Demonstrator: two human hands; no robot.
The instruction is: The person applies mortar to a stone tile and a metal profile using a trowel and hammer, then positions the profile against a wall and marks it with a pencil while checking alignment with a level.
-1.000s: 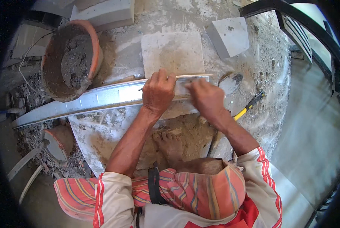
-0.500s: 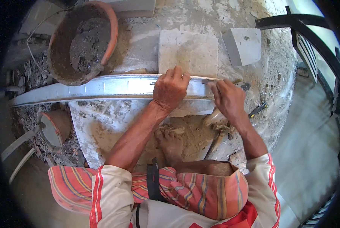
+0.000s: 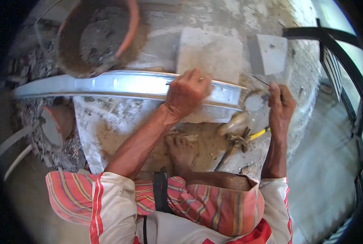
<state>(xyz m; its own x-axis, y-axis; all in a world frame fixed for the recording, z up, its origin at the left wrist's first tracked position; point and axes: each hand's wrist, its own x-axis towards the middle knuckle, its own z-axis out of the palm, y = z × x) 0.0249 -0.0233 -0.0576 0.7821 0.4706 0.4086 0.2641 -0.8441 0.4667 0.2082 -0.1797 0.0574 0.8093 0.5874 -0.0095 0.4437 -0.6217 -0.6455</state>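
Note:
A long, shiny metal channel stretches across in front of me, its right end cut off square. My left hand is closed and lies over the channel near that end; its fingertips are blurred at the far edge. Beside the knuckles a small dark nail-like tip pokes out, and what the fingers hold is hidden. Off to the right of the channel, my right hand pinches a thin dark rod that points up and left. Whether it is a nail or a wire I cannot tell.
A mortar-filled tub stands at the far left. Beyond the channel are a pale slab and a white block. Near my bare foot lie a yellow-handled tool and a hammer-like tool. Black railings rise on the right.
My right hand has left the channel's end and moved right, with the thin rod now showing in its fingers. My left hand stays on the channel. The whole view has shifted slightly.

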